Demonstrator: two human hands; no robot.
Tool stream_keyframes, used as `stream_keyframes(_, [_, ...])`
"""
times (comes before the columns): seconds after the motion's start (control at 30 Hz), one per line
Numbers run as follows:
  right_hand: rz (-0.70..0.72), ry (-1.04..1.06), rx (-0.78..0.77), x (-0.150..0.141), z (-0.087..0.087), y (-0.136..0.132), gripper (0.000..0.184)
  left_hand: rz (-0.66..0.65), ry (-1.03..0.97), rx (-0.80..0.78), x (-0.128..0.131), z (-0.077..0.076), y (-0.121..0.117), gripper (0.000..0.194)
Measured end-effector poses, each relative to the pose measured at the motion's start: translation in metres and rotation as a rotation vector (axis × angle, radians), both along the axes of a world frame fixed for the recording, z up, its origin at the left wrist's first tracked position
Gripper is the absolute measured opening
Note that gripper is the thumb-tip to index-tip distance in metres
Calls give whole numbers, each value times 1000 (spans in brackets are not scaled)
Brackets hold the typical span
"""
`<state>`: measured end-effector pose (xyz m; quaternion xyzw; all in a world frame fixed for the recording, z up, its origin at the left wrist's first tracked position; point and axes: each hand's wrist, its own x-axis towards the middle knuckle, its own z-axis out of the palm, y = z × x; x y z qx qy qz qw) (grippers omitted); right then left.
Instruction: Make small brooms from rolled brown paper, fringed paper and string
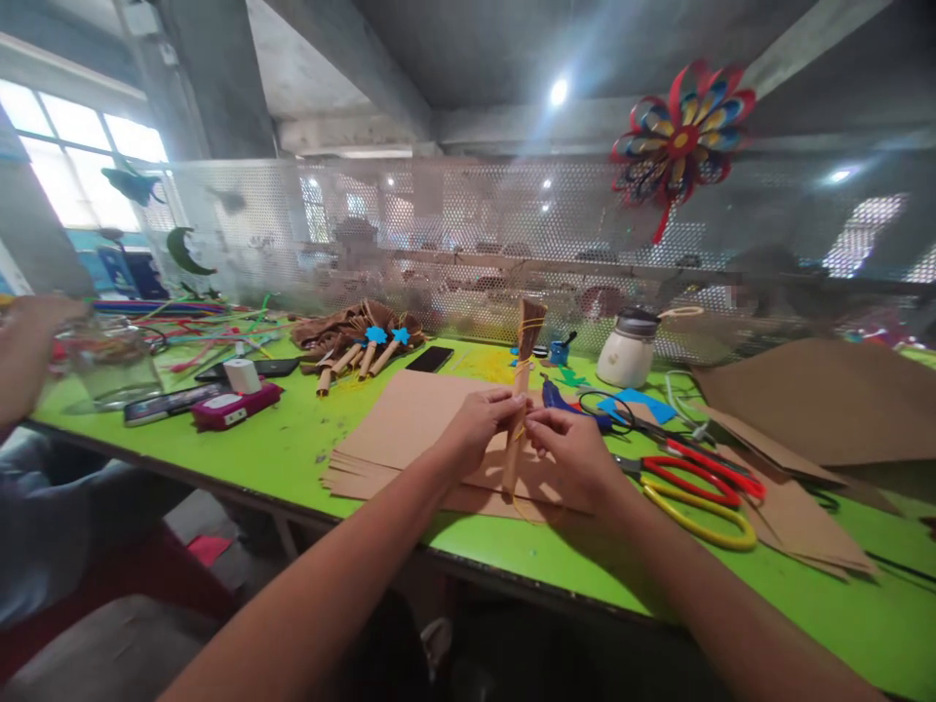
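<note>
Upright in front of me stands a small brown paper broom (517,458), with a rolled paper handle and a fringed top wound with yellow string (532,322). My left hand (484,421) has its fingers closed around the handle from the left. At the handle's right side my right hand (566,439) pinches, its fingertips by the yellow string; the exact hold is partly hidden. Beneath both hands lies a stack of brown paper sheets (409,414). A loose end of string hangs near the handle's bottom.
Red-handled scissors (691,480), yellow-handled scissors (702,517) and a blue glue gun (566,402) lie to the right. Finished-looking paper brooms (366,356), a phone (430,359) and a purple box (235,406) are left. A white jar (627,353) stands behind. Another person's arm (29,341) reaches in.
</note>
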<state>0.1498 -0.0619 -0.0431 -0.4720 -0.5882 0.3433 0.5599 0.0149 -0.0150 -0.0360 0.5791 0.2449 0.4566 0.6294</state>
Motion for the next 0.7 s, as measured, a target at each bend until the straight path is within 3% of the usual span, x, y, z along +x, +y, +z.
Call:
stream_keyframes(0.2, [11,52,-72,4,-2,3,21,16,44,-8,1,2,0,23])
stream_keyframes(0.4, [159,149,-127,5,-6,3,25,15,19,-18,-1,2,-1,25])
stream_keyframes(0.7, [113,140,-82,5,-4,1,27,-44,-22,-10,-5,6,-4,30])
